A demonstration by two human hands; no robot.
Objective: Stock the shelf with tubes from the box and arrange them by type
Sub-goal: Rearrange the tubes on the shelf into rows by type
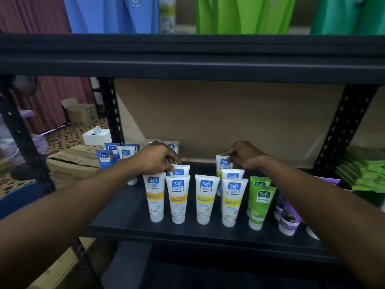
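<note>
At the far left, beyond the rack's black upright, an open cardboard box (82, 113) is seen on the patterned floor, with a small white box (96, 137) nearer and a flattened carton (73, 161) just beside the rack. At the back-left corner of the black shelf (187, 230), a cluster of blue tubes (104, 159) is stood upright, partly hidden by the forearm. The left hand (158, 158) is reached in over them, and its fingers are curled down onto the crimped top edge of the second-row tube (180, 171), which is pinched there; this tube is set directly behind the second tube of the front row. The front row of white tubes (206, 201) is made up of four, all stood cap-down near the shelf's front edge, the two on the left banded in orange and the two on the right in yellow. Behind the fourth, another white tube (232, 175) is stood, and behind that the rear tube (223, 164) is gripped at its top by the curled fingers of the right hand (243, 154). To the right, two green tubes (261, 205) are placed one behind the other, then purple tubes (288, 220), partly covered by the right forearm. At the far right, past the other upright, a stack of green packets (364, 170) is piled. Above, blue and green pouches are stood on the upper shelf (187, 59).
</note>
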